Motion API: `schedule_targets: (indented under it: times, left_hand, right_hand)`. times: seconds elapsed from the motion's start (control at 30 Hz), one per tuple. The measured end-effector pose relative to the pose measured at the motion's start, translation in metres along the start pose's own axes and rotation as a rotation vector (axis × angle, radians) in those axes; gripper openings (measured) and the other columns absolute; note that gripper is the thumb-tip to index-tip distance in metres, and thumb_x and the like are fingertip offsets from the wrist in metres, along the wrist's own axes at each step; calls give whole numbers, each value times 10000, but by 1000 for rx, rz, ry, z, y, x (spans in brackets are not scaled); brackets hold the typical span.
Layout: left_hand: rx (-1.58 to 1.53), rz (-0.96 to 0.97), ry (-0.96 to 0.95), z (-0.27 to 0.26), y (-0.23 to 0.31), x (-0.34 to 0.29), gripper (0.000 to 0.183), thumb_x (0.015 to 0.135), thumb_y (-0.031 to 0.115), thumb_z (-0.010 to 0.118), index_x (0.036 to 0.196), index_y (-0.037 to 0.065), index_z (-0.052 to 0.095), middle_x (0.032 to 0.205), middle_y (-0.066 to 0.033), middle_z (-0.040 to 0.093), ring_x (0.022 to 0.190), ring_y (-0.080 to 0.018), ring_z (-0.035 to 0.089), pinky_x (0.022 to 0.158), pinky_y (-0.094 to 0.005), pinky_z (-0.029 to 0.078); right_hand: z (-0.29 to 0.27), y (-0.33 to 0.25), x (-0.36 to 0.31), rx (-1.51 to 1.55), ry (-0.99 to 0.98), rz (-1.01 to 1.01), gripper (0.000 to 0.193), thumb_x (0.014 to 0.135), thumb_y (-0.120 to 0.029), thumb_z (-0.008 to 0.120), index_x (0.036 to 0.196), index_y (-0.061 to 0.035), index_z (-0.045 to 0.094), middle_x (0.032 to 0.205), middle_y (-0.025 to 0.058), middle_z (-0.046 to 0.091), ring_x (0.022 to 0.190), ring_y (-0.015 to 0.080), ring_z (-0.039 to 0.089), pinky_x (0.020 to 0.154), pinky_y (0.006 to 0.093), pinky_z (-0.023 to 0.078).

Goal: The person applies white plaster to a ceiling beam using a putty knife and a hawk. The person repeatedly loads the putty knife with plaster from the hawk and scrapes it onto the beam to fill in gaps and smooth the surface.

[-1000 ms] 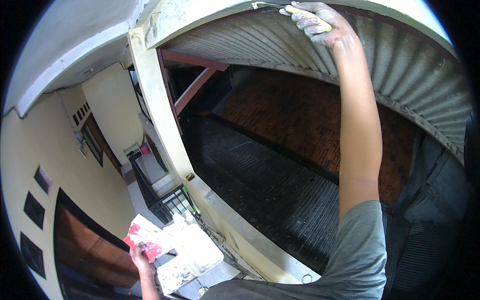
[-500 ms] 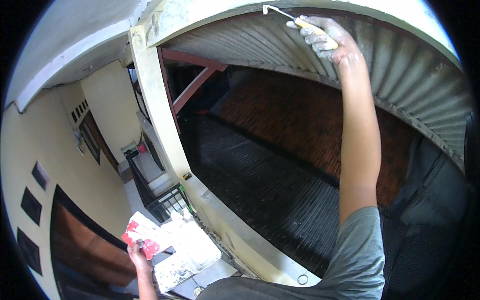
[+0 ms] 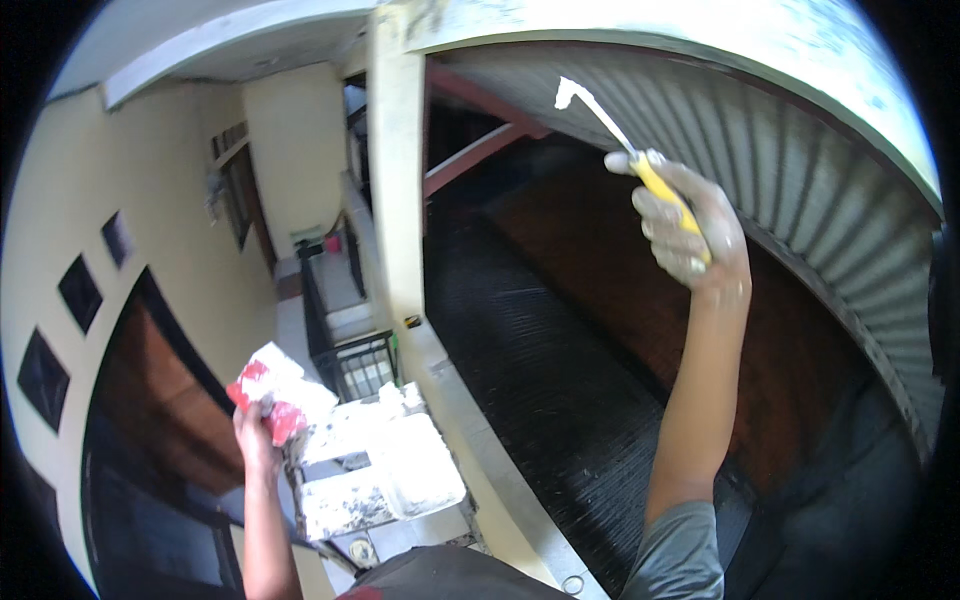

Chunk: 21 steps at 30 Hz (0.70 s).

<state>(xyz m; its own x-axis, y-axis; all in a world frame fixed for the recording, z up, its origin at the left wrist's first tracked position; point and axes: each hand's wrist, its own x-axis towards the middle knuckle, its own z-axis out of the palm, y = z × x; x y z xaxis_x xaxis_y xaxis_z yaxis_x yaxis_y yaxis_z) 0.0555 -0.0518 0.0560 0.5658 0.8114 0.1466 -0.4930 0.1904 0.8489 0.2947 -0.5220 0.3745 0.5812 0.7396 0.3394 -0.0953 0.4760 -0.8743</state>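
My right hand (image 3: pixel 690 215), raised and smeared with white, is closed around the yellow handle of a putty knife (image 3: pixel 668 190). Its thin metal part points up and left, with a lump of white paste at the tip. That tip is apart from the pale beam (image 3: pixel 560 22) above. Low on the left, my left hand (image 3: pixel 256 425) grips a red plate (image 3: pixel 290 420) largely coated in white paste. Beside it is a white rectangular container (image 3: pixel 425 465), sitting on a paste-spattered board (image 3: pixel 345 505).
A pale pillar (image 3: pixel 398 180) rises beyond the board, and a low ledge (image 3: pixel 500 475) runs along the opening. Corrugated roofing (image 3: pixel 800 200) lies past it. Black railings (image 3: pixel 365 365) and a cream wall (image 3: pixel 170 190) with a wooden door (image 3: pixel 165 400) stand to the left.
My right hand has come down from the beam with the putty knife, whose tip was up at the beam's edge. The view has shifted; my left hand still grips the red plate.
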Motion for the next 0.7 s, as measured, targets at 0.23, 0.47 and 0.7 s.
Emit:
schedule_targets:
  times: [0.23,0.47,0.7]
  left_hand:
    - [-292,-155,-215,84,56,-23,323,900,88,555,1197,-35,578,1041,-131,691,930,-229,732,843,-363,626]
    - [-485,-280,-390,111,97,-42,403,886,82,524,1263,-61,544,1136,-174,679,1018,-267,733,918,-406,622]
    - [-404,-197,-399,114,104,-46,477,826,63,506,1279,-82,538,1145,-189,674,1003,-261,722,920,-396,609]
  right_hand:
    - [68,114,7,-125,-126,113,389,1072,-284,535,1227,66,604,571,29,553,323,49,459,302,181,377]
    - [79,177,19,-274,-173,202,295,1053,-225,565,1162,41,632,572,53,571,340,70,464,337,193,385]
    - [86,178,3,-533,-93,172,288,1043,-199,579,1118,75,624,563,48,536,350,54,417,328,209,327]
